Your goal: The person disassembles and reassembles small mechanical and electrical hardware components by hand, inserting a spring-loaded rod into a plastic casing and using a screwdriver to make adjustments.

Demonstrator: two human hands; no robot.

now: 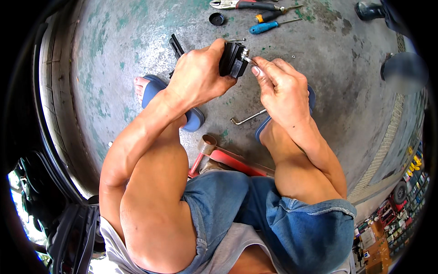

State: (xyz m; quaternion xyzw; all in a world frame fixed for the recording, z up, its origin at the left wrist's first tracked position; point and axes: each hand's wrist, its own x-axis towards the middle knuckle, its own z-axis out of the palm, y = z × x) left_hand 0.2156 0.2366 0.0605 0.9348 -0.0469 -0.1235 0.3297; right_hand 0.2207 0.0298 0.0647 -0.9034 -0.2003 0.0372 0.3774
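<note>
Two hands on one small black part, work mid-way
Left hand (198,75) wraps the black block (232,60), held above the concrete floor (319,55) between the sandalled feet; right hand (278,86) pinches a thin metal piece (248,59) at its silver end, fingers narrow. Seating looks unfinished. Bent key (248,118), pliers (237,4), two screwdrivers (269,25) and black cap (216,18) lie unused nearby
</note>
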